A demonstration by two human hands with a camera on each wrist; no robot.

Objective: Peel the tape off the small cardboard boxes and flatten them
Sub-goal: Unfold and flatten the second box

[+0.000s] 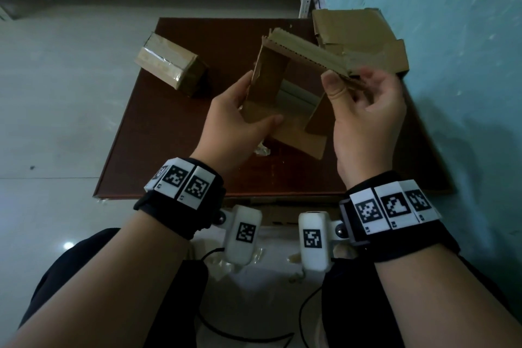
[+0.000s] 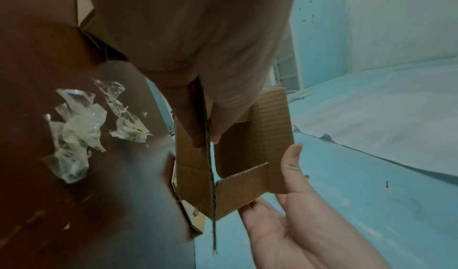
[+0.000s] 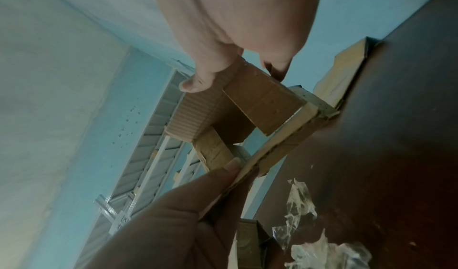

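An untaped small cardboard box (image 1: 285, 87), open through both ends, hangs above the brown table (image 1: 158, 150) between my hands. My left hand (image 1: 261, 99) grips its left wall, thumb on the near face; the left wrist view shows the fingers (image 2: 188, 120) pinching that wall of the box (image 2: 267, 120). My right hand (image 1: 348, 78) pinches the box's upper right edge, which the right wrist view shows as thumb and fingers closed on a flap (image 3: 262, 101). A second box (image 1: 169, 65), still wrapped in shiny tape, lies on the table at the left.
Flattened cardboard (image 1: 361, 37) lies at the table's back right corner against the blue wall (image 1: 452, 65). Crumpled clear tape scraps (image 1: 261, 150) sit on the table under the held box, and are plainer in the left wrist view (image 2: 81, 128). Pale floor lies to the left.
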